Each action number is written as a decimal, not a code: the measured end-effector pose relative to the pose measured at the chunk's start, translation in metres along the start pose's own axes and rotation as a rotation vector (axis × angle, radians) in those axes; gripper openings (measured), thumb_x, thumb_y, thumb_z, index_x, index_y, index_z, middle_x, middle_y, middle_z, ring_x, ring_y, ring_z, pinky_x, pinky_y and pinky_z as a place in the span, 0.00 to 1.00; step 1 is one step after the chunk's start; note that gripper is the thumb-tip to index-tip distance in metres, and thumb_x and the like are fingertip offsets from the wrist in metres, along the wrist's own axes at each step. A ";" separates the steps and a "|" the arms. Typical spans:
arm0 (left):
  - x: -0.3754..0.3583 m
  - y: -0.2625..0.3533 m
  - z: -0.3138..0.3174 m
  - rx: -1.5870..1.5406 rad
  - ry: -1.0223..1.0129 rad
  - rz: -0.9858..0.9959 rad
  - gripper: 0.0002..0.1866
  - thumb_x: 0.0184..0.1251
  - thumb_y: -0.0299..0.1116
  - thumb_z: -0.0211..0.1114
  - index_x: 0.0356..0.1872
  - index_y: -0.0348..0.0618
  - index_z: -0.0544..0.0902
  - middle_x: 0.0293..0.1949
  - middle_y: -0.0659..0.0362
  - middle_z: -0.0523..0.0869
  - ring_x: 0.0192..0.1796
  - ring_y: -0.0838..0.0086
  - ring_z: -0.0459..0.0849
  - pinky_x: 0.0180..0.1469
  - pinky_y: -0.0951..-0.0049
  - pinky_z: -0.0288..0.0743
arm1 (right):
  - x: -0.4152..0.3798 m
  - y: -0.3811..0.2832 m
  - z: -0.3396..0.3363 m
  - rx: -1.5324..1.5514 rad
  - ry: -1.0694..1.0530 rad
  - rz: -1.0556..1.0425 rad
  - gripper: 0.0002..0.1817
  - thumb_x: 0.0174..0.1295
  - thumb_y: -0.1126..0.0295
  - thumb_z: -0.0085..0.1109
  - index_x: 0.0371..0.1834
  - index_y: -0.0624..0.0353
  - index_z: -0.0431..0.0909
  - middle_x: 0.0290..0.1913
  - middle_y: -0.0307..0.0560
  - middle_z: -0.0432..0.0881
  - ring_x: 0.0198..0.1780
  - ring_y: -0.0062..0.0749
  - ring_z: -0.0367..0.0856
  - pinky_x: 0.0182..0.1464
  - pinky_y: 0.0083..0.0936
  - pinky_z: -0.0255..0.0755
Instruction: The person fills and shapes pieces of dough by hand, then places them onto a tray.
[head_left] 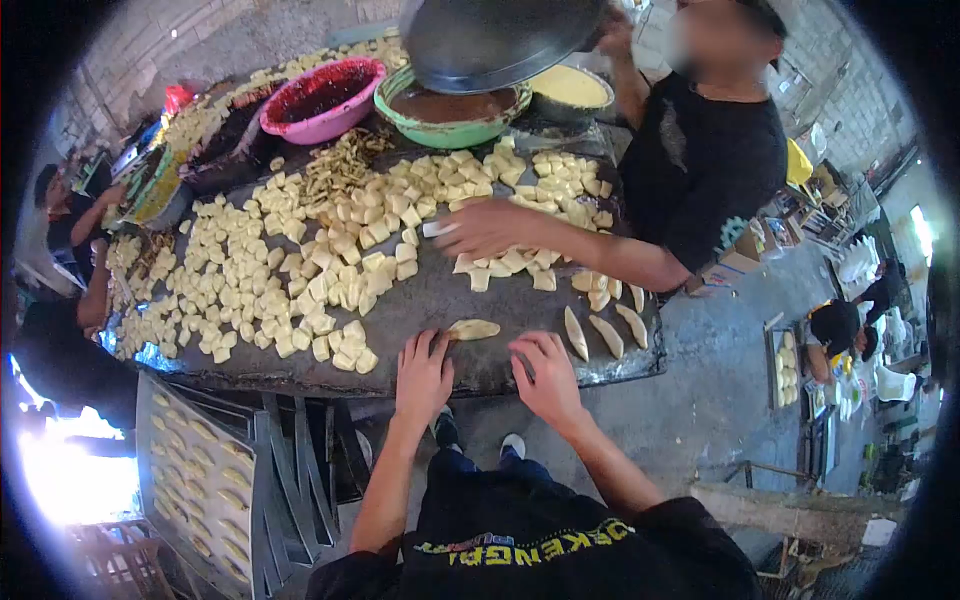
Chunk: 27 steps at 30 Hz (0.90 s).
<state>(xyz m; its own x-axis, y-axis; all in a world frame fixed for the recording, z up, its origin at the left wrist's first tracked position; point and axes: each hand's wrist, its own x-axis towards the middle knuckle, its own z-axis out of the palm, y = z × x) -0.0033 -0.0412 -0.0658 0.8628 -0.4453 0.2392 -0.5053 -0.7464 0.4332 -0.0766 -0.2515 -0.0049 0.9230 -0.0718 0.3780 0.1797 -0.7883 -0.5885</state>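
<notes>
A long tapered piece of dough [473, 330] lies on the dark work table [440, 290] near its front edge. My left hand [424, 372] rests at the left end of this piece, fingers spread on the table. On the other side, my right hand [545, 372] has its fingers apart and slightly curled, a little beyond the right tip, holding nothing. Three similar shaped pieces [606, 336] lie to the right of my right hand. Many cut dough lumps [340, 270] cover the table beyond and to the left.
Across the table a co-worker's hand [490, 228] reaches over the dough. A dark round pan [500, 45] hangs above the green basin [455, 128], beside a pink basin [325, 125]. Trays of shaped dough [200, 480] stand lower left. Other people are at the left and far right.
</notes>
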 end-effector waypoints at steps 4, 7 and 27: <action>0.000 -0.002 -0.007 -0.061 -0.015 0.005 0.24 0.64 0.33 0.62 0.61 0.40 0.78 0.62 0.50 0.74 0.67 0.53 0.70 0.66 0.53 0.67 | 0.033 -0.007 0.030 -0.015 0.018 -0.028 0.12 0.60 0.76 0.61 0.47 0.62 0.78 0.48 0.52 0.78 0.52 0.54 0.75 0.55 0.42 0.72; 0.002 -0.007 -0.010 -0.137 -0.012 0.054 0.24 0.63 0.31 0.62 0.62 0.38 0.77 0.62 0.48 0.74 0.67 0.50 0.69 0.66 0.51 0.66 | 0.054 -0.010 0.040 -0.031 -0.012 -0.038 0.12 0.60 0.76 0.60 0.48 0.62 0.77 0.48 0.52 0.78 0.51 0.55 0.76 0.55 0.42 0.72; 0.101 -0.015 -0.005 -0.433 0.036 -0.009 0.29 0.54 0.27 0.70 0.60 0.36 0.74 0.56 0.46 0.76 0.59 0.46 0.74 0.63 0.52 0.70 | 0.170 0.061 0.060 -0.110 -0.315 -0.017 0.37 0.51 0.74 0.60 0.69 0.64 0.66 0.67 0.66 0.71 0.66 0.61 0.72 0.67 0.45 0.69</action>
<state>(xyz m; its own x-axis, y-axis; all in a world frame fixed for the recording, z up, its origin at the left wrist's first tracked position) 0.0917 -0.0729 -0.0437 0.8712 -0.4165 0.2601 -0.4512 -0.4702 0.7585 0.1114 -0.2756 -0.0197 0.9832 0.1208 0.1370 0.1736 -0.8505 -0.4965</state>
